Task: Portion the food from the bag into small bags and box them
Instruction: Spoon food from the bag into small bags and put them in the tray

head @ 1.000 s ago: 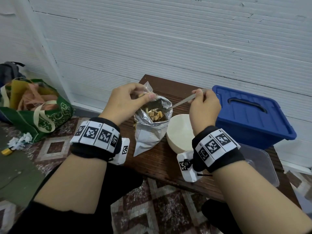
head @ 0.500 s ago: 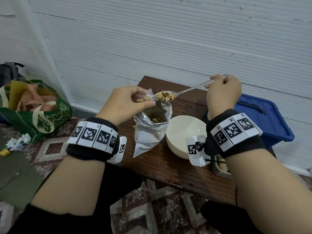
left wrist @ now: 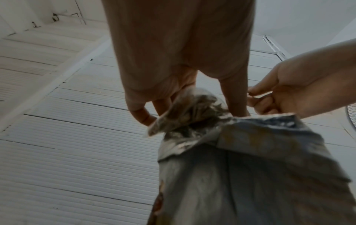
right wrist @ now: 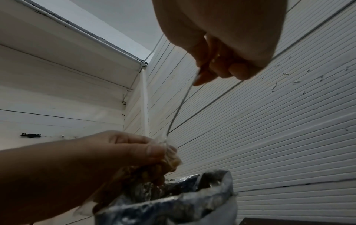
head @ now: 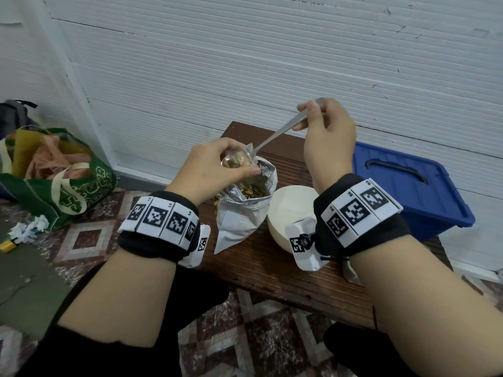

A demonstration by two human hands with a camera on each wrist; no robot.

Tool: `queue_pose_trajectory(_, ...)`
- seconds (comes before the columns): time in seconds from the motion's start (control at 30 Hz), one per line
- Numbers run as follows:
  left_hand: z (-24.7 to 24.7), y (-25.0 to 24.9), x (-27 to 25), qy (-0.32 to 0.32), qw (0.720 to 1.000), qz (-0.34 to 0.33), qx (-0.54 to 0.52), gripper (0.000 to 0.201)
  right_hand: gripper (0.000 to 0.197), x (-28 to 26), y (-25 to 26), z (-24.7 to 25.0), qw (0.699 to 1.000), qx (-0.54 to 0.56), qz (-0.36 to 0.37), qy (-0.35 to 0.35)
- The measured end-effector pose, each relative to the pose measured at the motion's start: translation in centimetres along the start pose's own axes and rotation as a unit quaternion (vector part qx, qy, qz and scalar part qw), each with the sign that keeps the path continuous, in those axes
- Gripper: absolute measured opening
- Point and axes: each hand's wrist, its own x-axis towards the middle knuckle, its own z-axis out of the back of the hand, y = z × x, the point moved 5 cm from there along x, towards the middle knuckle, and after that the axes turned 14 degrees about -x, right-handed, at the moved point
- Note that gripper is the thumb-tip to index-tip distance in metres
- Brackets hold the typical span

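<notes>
A silver foil bag [head: 242, 213] of nuts stands open on the brown table [head: 272, 268]. Just above its mouth my left hand [head: 215, 167] pinches a small clear bag [head: 239, 161] holding some nuts; the same small clear bag [left wrist: 185, 112] shows under the fingers in the left wrist view. My right hand [head: 324, 131] grips the handle of a metal spoon [head: 275, 134], whose bowl end dips into the small bag. In the right wrist view the spoon [right wrist: 179, 109] runs down from my right hand [right wrist: 215, 67] to the small bag [right wrist: 169, 156].
A cream bowl [head: 288, 210] sits right of the foil bag. A blue lidded box [head: 408, 186] stands at the table's right end by the white wall. On the tiled floor at left lie a green tote bag [head: 54, 180] and crumpled paper [head: 27, 229].
My right hand lifted a spoonful of nuts out of the foil bag, rose, and tipped the spoon's bowl down into the small bag held by my left hand.
</notes>
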Motion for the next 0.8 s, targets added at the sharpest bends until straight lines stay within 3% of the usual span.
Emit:
queue_pose_trajectory(0.17,0.7,0.5,0.1,-0.048,0.998,0.007,-0.031,0.040,0.019,-0.2,1.5,1.6,0.990,0.068,0.112,-0.057)
queue_pose_trajectory(0.37,1.4,0.6,0.1,-0.076,0.995,0.006,-0.059,0.034,0.024,-0.4,-0.7,3.4,0.986,0.056,0.021,-0.153)
queue_pose_trajectory(0.47,1.6,0.2,0.0,-0.092,0.993,-0.008,-0.080,0.031,0.020,-1.3,-2.4,2.5,0.994,-0.020,-0.021,-0.104)
queue_pose_trajectory(0.6,1.4,-0.6,-0.2,-0.098,0.988,-0.038,-0.112,0.032,0.021,-3.2,-4.0,0.2,0.993,-0.115,-0.013,0.007)
queue_pose_trajectory(0.8,0.6,-1.8,-0.6,-0.076,0.987,-0.062,-0.127,0.033,0.019,-4.7,-5.4,-2.0,0.984,-0.151,-0.033,0.091)
